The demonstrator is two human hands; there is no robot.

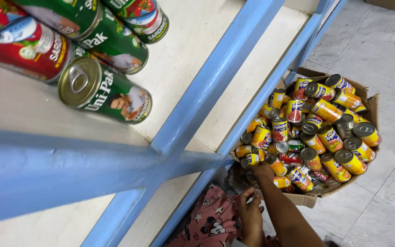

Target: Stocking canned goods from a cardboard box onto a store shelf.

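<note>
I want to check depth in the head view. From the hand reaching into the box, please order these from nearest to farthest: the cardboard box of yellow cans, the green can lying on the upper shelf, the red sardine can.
1. Cardboard box of yellow cans, on the floor: the right hand reaches into it.
2. Green can, lying on the upper shelf, up left.
3. Red sardine can, top left corner, behind the green one.

Glossy metal cans in a matt cardboard box; smooth painted wooden shelf.
</note>
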